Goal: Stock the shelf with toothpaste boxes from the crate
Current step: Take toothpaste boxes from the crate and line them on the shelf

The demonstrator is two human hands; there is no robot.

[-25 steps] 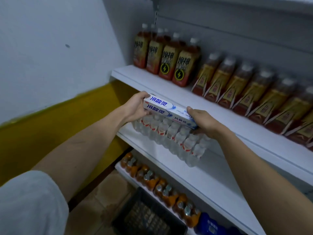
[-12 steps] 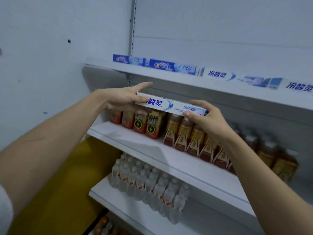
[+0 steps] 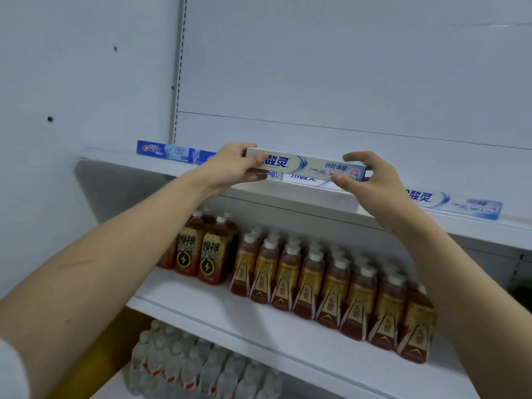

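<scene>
A long white and blue toothpaste box (image 3: 305, 166) is held level at the front edge of the top shelf (image 3: 302, 194). My left hand (image 3: 230, 167) grips its left end and my right hand (image 3: 363, 180) pinches its right end. Directly behind it another white box (image 3: 302, 178) lies on the shelf, mostly hidden. A blue toothpaste box (image 3: 165, 152) lies at the shelf's left end, a second blue one (image 3: 205, 156) shows beside my left hand, and a white and blue box (image 3: 457, 203) lies at the right. The crate is out of view.
The middle shelf (image 3: 259, 321) carries dark energy-drink bottles (image 3: 201, 254) on the left and rows of brown tea bottles (image 3: 331, 283). Clear water bottles (image 3: 201, 367) fill the lowest shelf. A white wall (image 3: 72, 82) closes the left side; a white back panel (image 3: 345, 67) rises behind the top shelf.
Both hands have lifted the toothpaste box from in front of the lower shelves up to the top shelf's front edge. My view has tilted upward, and the crate has dropped out of sight.
</scene>
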